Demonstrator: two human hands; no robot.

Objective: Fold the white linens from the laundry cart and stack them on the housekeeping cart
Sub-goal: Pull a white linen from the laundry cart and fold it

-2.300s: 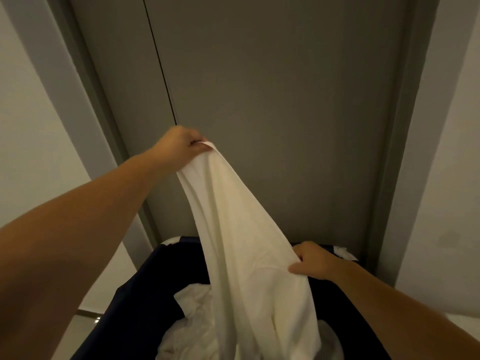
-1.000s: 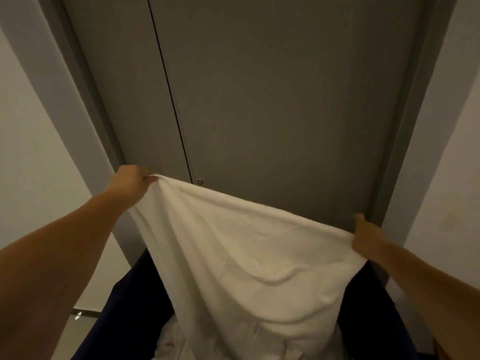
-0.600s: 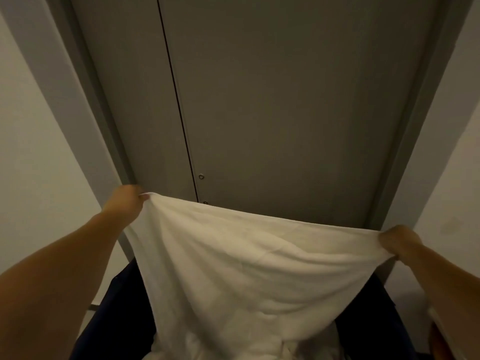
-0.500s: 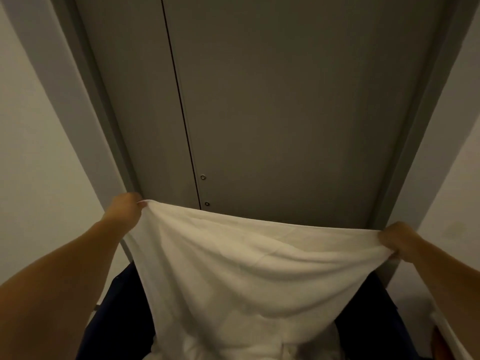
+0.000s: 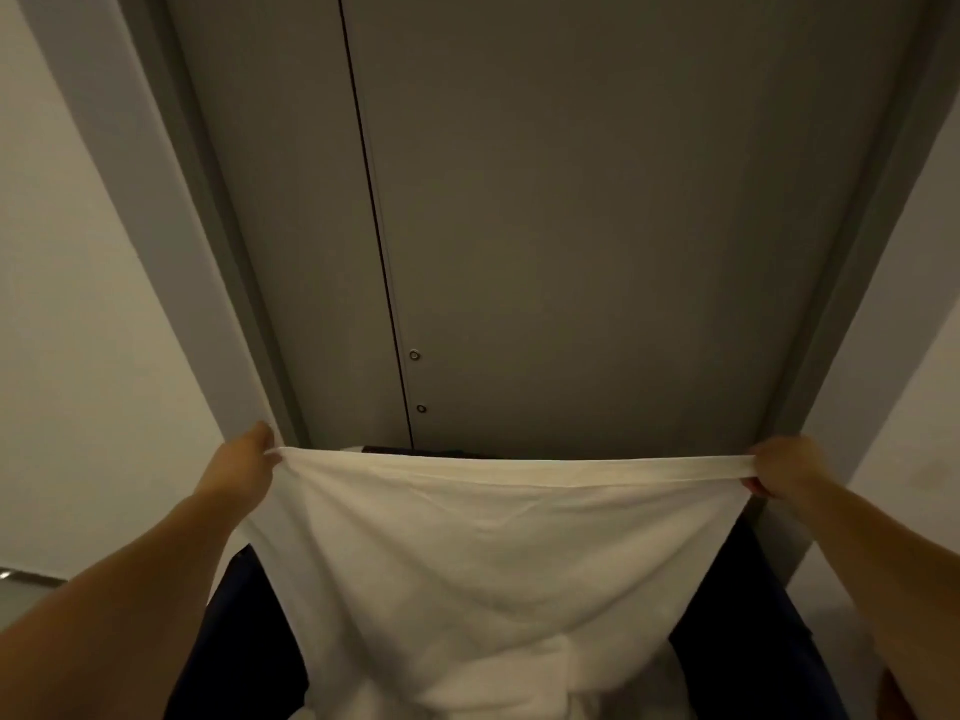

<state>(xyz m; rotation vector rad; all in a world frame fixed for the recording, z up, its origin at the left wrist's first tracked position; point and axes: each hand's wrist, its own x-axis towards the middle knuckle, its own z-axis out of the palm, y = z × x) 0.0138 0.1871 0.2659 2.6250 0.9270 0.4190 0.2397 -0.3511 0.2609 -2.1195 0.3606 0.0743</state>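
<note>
in the head view, the left hand [image 5: 244,467] and the right hand [image 5: 784,472] each pinched a top corner of a white linen [image 5: 483,553], holding its upper edge taut between them. the cloth hung down into the dark blue laundry cart [image 5: 727,641], before a grey door [image 5: 597,226].

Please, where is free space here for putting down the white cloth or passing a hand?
No flat bare surface shows. The dark blue laundry cart is crowded with white linens. The stretched white cloth, gripped by left hand and right hand, fills the middle. Open air remains between its top edge and the grey door.
</note>
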